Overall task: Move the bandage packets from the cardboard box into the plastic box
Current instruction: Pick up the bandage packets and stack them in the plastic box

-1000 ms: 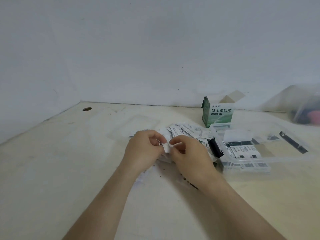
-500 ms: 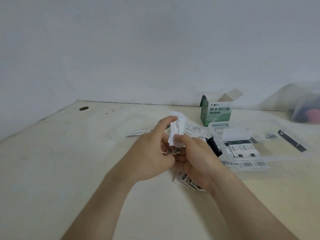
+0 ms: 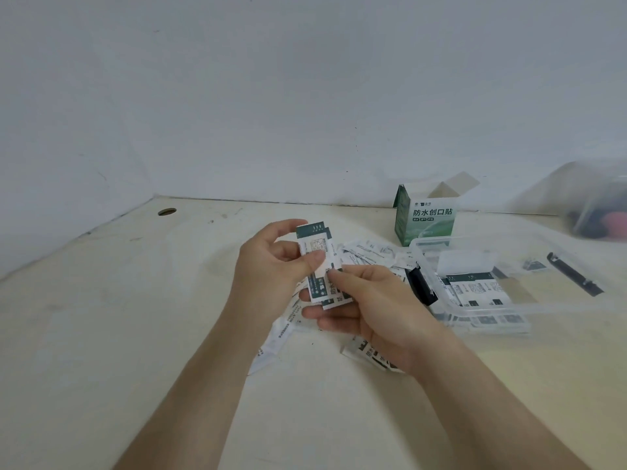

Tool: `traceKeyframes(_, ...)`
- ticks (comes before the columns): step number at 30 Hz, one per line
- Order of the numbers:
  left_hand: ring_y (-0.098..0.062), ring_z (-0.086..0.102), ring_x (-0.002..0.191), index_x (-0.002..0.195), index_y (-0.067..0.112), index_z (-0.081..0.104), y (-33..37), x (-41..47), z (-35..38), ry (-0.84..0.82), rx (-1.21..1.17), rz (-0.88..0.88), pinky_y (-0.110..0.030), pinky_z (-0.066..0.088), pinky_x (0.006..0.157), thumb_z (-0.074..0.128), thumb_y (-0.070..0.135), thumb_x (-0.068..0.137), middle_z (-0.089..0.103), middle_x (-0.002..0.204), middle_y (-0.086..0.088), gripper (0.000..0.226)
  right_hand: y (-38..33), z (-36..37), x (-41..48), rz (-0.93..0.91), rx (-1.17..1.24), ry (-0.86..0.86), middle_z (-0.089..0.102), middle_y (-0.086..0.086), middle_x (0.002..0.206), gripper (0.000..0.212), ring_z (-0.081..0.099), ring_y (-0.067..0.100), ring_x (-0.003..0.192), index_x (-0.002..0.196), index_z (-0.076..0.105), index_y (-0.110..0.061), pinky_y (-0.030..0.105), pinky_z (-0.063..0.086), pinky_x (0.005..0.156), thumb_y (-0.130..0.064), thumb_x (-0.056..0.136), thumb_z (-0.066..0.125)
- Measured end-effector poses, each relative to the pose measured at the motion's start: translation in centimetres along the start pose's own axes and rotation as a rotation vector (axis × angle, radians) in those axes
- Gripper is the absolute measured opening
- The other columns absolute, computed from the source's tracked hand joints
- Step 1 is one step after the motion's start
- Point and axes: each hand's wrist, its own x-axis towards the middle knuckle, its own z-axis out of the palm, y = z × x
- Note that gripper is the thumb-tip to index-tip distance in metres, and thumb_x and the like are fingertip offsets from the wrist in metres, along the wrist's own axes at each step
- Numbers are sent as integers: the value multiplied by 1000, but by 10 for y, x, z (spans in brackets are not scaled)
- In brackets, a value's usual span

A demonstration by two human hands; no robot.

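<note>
Lifted off pile since 1 s ago: bandage packets (image 3: 317, 252), stack upright, long axis approx. vertical, over table (image 3: 135, 334), left of plastic box (image 3: 492, 308). My L hand (image 3: 271, 266): thumb + fingers curled round stack. My R hand (image 3: 380, 310): pinches bottom end.

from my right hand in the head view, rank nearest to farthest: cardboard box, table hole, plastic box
1. plastic box, just right of the right hand
2. cardboard box, farther back right
3. table hole, far back left

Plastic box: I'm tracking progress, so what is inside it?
Bandage packets lie flat inside the plastic box, a plain white piece behind them. The stack hides how many lie underneath.
</note>
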Motion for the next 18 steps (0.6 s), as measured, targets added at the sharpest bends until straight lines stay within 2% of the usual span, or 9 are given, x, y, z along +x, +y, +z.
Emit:
traceKeyframes(3, -20, 73, 81, 107, 16, 68, -2, 7, -9, 134, -83, 11, -32, 59, 68, 70, -2, 84, 74, 88, -4, 29, -2, 0, -1, -163, -470, 208, 75, 10, 97, 37, 70, 26, 90, 100, 71, -7, 39, 56, 79, -36, 100, 49)
traceKeyframes(5, -19, 72, 80, 103, 20, 68, -3, 13, -18, 240, -4, 40, -34, 59, 68, 67, -2, 87, 70, 88, -3, 27, 0, -2, 1, -281, -989, 363, 68, 4, 118, 36, 59, 22, 109, 119, 65, -14, 37, 47, 92, -40, 98, 49)
traceKeyframes(7, -17, 69, 76, 107, 27, 63, -5, 17, -23, 235, 115, 32, -29, 57, 63, 64, -2, 88, 67, 85, 0, 35, 4, -2, 4, -212, -1320, 347, 52, 0, 137, 44, 40, 22, 128, 136, 50, -23, 35, 38, 101, -40, 96, 51)
traceKeyframes(8, -16, 69, 75, 112, 28, 61, -6, 16, -23, 189, 168, 12, -26, 55, 60, 64, -2, 88, 68, 85, 0, 39, 7, -2, 7, -146, -1402, 309, 49, 0, 138, 46, 36, 24, 129, 137, 46, -24, 37, 38, 102, -41, 95, 52)
traceKeyframes(11, -23, 70, 73, 122, 31, 57, -11, 15, -19, 71, 279, -54, -27, 58, 60, 69, 3, 85, 71, 84, -4, 48, 12, 2, 12, -80, -1522, 289, 59, 1, 118, 28, 48, 25, 117, 114, 56, -21, 37, 45, 87, -39, 93, 53)
traceKeyframes(13, -32, 69, 74, 117, 31, 61, -11, 14, -19, 36, 275, -65, -36, 60, 71, 72, 4, 83, 71, 85, -15, 45, 10, 4, 13, -111, -1529, 337, 64, 3, 102, 10, 57, 26, 99, 90, 53, -21, 32, 41, 68, -31, 93, 52)
traceKeyframes(14, -36, 66, 73, 111, 31, 64, -11, 14, -20, 30, 257, -65, -43, 58, 75, 72, 3, 83, 69, 89, -23, 40, 9, 5, 13, -114, -1525, 349, 65, 3, 99, 9, 58, 26, 92, 86, 51, -20, 32, 38, 63, -26, 92, 51)
traceKeyframes(16, -29, 59, 70, 96, 33, 67, -9, 13, -21, 34, 207, -77, -47, 55, 75, 71, 0, 82, 67, 93, -29, 36, 7, 5, 12, -135, -1490, 376, 66, 4, 97, 9, 60, 27, 88, 92, 57, -18, 31, 40, 62, -22, 92, 49)
traceKeyframes(18, -26, 61, 72, 92, 32, 67, -7, 12, -21, 45, 163, -102, -49, 55, 79, 71, -1, 82, 69, 92, -24, 35, 5, 4, 10, -156, -1442, 401, 67, 2, 99, 15, 61, 27, 93, 100, 61, -19, 31, 48, 68, -24, 92, 50)
